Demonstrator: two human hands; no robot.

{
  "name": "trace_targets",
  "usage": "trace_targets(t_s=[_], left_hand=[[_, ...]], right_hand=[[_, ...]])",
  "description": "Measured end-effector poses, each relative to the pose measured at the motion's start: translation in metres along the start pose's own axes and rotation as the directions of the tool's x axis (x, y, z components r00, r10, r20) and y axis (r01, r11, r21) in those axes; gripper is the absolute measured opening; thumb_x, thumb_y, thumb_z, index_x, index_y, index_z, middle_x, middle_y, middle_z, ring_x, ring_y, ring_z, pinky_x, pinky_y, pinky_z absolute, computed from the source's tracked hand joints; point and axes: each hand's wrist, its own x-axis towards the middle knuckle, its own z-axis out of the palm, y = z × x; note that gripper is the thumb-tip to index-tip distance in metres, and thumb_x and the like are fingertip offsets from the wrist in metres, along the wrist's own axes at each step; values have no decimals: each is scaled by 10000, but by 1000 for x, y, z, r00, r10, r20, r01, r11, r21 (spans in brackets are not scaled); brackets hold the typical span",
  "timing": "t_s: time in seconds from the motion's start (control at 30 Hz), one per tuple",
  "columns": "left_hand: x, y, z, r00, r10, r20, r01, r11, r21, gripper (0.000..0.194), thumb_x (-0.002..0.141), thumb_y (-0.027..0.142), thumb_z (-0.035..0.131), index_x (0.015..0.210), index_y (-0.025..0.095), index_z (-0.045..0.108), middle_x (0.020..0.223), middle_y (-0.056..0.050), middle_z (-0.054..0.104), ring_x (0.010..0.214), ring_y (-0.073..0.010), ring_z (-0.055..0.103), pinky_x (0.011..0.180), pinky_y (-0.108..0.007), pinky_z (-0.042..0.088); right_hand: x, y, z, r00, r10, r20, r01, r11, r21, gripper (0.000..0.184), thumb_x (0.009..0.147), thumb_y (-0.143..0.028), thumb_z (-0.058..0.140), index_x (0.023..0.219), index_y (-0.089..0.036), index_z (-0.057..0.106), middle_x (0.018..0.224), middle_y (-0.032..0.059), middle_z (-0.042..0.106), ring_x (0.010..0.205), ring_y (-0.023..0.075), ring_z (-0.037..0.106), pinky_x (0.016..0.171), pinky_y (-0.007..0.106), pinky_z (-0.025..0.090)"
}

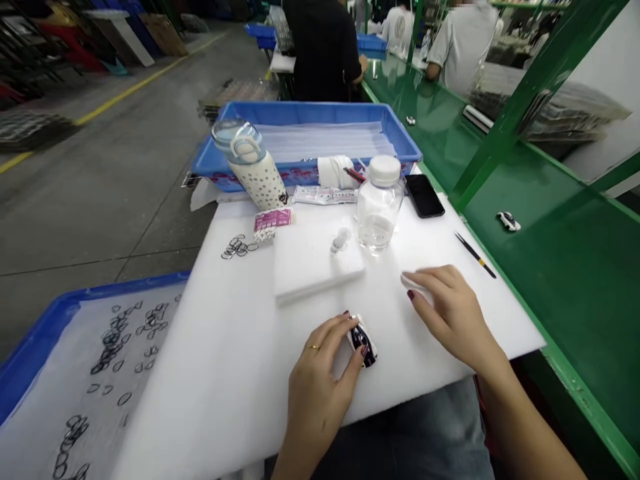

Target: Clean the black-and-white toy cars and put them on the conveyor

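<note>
My left hand [325,373] grips a small white and black toy car [364,341] between thumb and fingers, low over the white foam sheet on the table. To its right, my right hand [450,310] pinches a thin white piece [416,285], perhaps a folded cloth; its exact kind is hard to see. Just beyond the hands lies a white foam block [317,263] with small clear plastic bits [341,240] on it. A clear bottle [379,207] with a white cap, holding some liquid, stands at the block's far right corner.
Tweezers [475,255] and a phone [424,196] lie at the right. Black rings [238,247], a cotton swab pack [273,221] and a dotted tumbler [255,173] are at the left. A blue bin [310,113] stands behind. Beside the green conveyor [565,267], people work.
</note>
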Motion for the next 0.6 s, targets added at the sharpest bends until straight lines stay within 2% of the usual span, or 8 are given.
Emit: trace_targets(t_s=[0.1, 0.2, 0.27, 0.37, 0.43, 0.5, 0.53, 0.6], left_hand=[[-4, -6, -5, 1000, 26, -1, -26, 994, -106, 423, 935, 289, 601, 1356, 305, 570, 1355, -85, 647, 1206, -285, 645, 862, -408, 625], [-8, -12, -6, 999, -19, -42, 10, 976, -219, 369, 969, 310, 553, 1335, 301, 597, 1408, -84, 603, 1270, -276, 599, 936, -405, 597], [-10, -14, -5, 994, -82, -73, 57, 953, -296, 327, 975, 338, 549, 1288, 296, 635, 1389, -72, 614, 1275, -270, 590, 973, -400, 574], [-14, -11, -4, 975, -183, -127, 110, 892, -438, 322, 972, 414, 555, 1247, 289, 668, 1347, -64, 644, 1273, -273, 582, 985, -384, 551], [-16, -6, -4, 957, -251, -147, 140, 841, -523, 332, 963, 469, 561, 1210, 293, 698, 1358, -62, 637, 1263, -279, 585, 991, -376, 538], [-16, -4, -4, 947, -297, -124, 171, 791, -588, 342, 950, 512, 569, 1173, 304, 725, 1384, -56, 621, 1253, -281, 590, 1002, -369, 530], [-16, -3, -4, 946, -308, -100, 182, 761, -623, 347, 944, 527, 574, 1163, 309, 732, 1398, -53, 612, 1265, -283, 582, 1015, -369, 524], [-13, -4, -3, 952, -304, -36, 187, 670, -718, 378, 935, 556, 572, 1174, 313, 734, 1437, -48, 585, 1333, -297, 529, 1069, -382, 496]], right_hand=[[4, -9, 4, 999, 24, -41, -34, 966, -256, 263, 924, -274, 571, 1130, -146, 671, 1116, 165, 686, 998, 331, 596, 816, 492, 464], [-7, -40, 35, 984, 28, 174, -7, 993, -122, 369, 872, -297, 628, 1195, -118, 638, 939, 120, 698, 848, 286, 622, 766, 468, 508], [-14, -60, 57, 957, 17, 289, 8, 996, -85, 465, 828, -239, 631, 1273, -110, 595, 993, 126, 689, 892, 295, 630, 778, 467, 531], [-15, -65, 69, 951, -8, 309, 20, 999, -36, 558, 802, -152, 559, 1358, -131, 535, 1059, 118, 691, 940, 284, 644, 799, 443, 552], [-14, -43, 54, 976, 0, 219, -2, 1000, 9, 546, 831, -200, 537, 1376, -172, 518, 1065, 94, 707, 931, 255, 666, 819, 418, 560], [-17, 0, 24, 994, 97, 53, -96, 995, -24, 484, 885, -319, 510, 1358, -216, 529, 1099, 84, 712, 937, 241, 684, 826, 403, 561], [-23, 27, 5, 979, 198, -47, -201, 976, -86, 482, 892, -390, 510, 1345, -227, 539, 1102, 87, 710, 921, 247, 689, 799, 401, 563], [-44, 88, -36, 890, 406, -208, -453, 838, -304, 524, 857, -489, 517, 1313, -237, 565, 1131, 108, 703, 925, 312, 693, 717, 437, 550]])
